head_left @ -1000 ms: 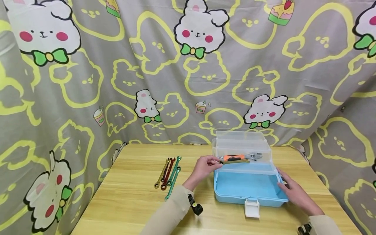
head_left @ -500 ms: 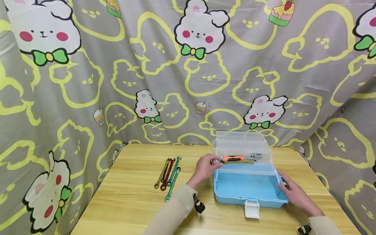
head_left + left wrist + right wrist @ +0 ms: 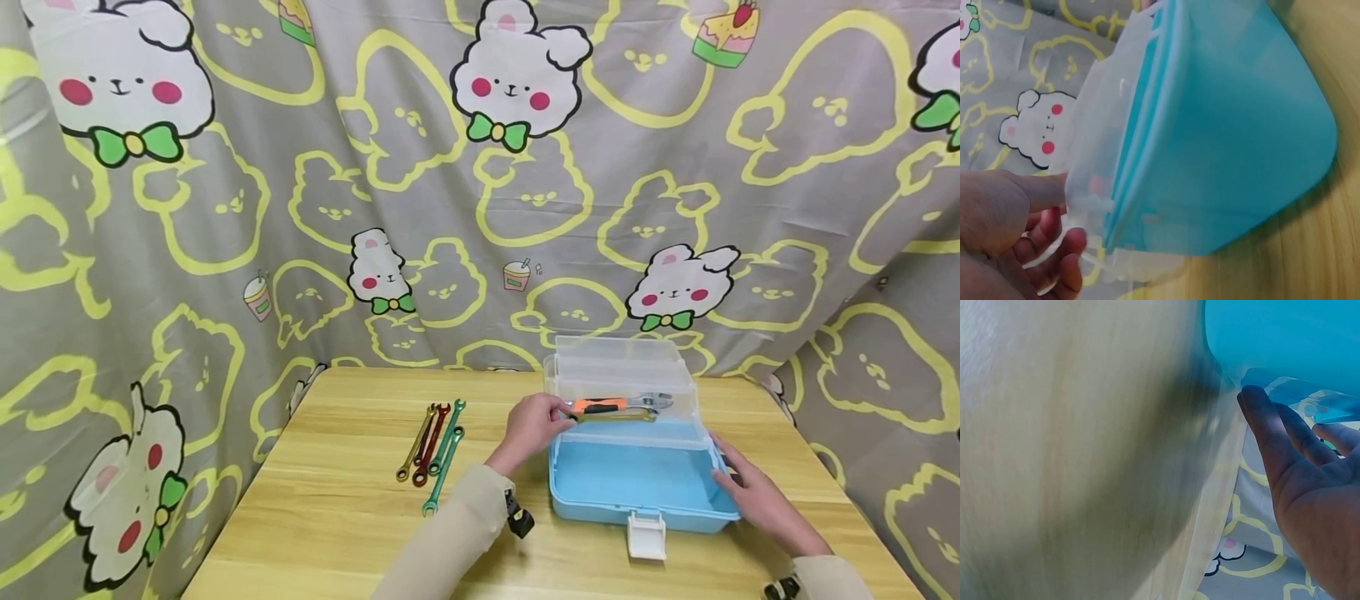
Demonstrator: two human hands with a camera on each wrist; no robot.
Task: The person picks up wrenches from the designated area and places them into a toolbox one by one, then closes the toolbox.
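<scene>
On a pale wooden table backed and flanked by a grey curtain printed with white bunnies and yellow outlines stands a blue toolbox with its clear lid raised and a clear upper tray swung back over the open blue tub. A white latch hangs at the box's near edge. Left of the box, well apart from it, four slim wrenches lie side by side on the wood: gold, red and two green ones.

The left hand, in a beige sleeve, pinches the near end of a gold wrench with curled fingers; the tool lies across the clear tray, just in front of an orange-handled adjustable wrench already lying in that tray. The right hand rests against the right-hand side of the blue tub with fingers straight and loosely spread, gripping nothing.

Only the head view shows the tools and the whole layout. The left wrist view shows the tub's blue wall from outside and the tray's clear corner beside the curled fingers; the gold wrench itself cannot be made out there. The right wrist view, blurred, shows the straight fingers touching the tub's rim, the table's edge, and curtain below it.
</scene>
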